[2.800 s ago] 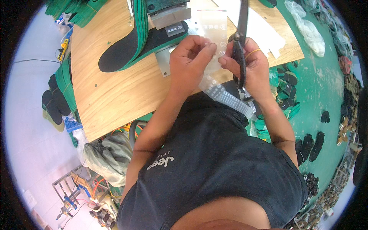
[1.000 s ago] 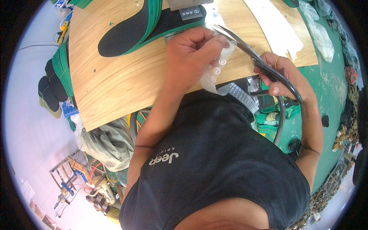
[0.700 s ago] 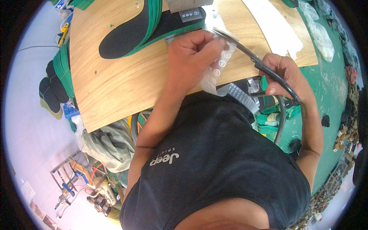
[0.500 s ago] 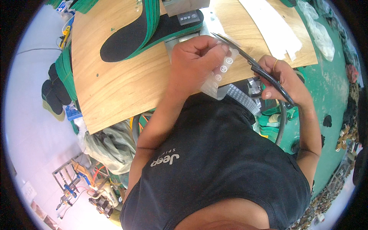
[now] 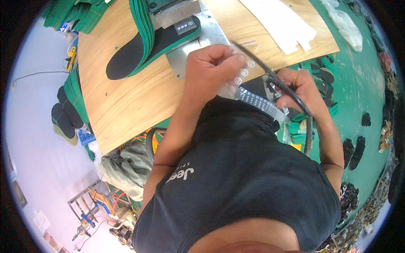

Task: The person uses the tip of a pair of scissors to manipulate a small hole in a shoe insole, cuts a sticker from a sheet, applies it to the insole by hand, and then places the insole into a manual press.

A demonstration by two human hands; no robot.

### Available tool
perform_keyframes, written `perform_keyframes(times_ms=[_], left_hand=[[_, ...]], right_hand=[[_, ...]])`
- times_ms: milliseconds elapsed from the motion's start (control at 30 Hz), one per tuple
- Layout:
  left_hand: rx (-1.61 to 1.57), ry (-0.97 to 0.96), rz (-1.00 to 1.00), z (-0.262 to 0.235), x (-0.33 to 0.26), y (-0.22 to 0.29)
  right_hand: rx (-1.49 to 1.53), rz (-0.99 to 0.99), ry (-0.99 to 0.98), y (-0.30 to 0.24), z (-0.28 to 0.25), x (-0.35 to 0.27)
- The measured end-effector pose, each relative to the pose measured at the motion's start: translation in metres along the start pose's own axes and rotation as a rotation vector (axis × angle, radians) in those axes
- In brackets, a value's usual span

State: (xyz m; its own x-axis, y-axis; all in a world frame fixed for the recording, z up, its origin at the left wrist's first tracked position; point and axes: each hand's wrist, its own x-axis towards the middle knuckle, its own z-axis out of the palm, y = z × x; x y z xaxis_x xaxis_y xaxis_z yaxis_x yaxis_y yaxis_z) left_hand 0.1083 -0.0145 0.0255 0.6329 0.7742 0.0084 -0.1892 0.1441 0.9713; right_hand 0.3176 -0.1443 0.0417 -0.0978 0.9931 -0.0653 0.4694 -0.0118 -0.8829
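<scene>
My left hand is closed, pinching a clear film strip printed with rows of round white marks. The strip's long tail hangs past the table edge in front of my shirt. Black-handled scissors are in my right hand, its fingers wrapped round the handles. Their blades point away to the left and lie along the strip's edge beside my left fingertips; whether they touch it I cannot tell. Beyond my left hand, a black insole with green edging lies flat, a clear label on its end.
A metal block of a machine stands over a steel plate by the insole. Green layered insoles curve up over the black one. White paper strips lie at the table's right. More green insoles are piled at the far left.
The whole view has shifted, with the table sliding left. The scissors have moved along with my right hand and their blades look closer together. My left hand still pinches the strip.
</scene>
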Motion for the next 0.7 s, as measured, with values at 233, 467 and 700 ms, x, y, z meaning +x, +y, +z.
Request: perform_keyframes(times_ms=[233, 467, 700], left_hand=[[0.714, -0.121, 0.498, -0.018, 0.011, -0.032], [0.545, -0.557, 0.322, 0.014, -0.022, -0.020], [0.293, 0.083, 0.422, -0.011, -0.024, -0.011]], right_hand=[[-0.552, 0.122, 0.507, 0.038, -0.068, 0.039], [-0.780, -0.058, 0.410, 0.082, -0.118, 0.091], [-0.371, -0.295, 0.318, 0.001, 0.002, 0.063]])
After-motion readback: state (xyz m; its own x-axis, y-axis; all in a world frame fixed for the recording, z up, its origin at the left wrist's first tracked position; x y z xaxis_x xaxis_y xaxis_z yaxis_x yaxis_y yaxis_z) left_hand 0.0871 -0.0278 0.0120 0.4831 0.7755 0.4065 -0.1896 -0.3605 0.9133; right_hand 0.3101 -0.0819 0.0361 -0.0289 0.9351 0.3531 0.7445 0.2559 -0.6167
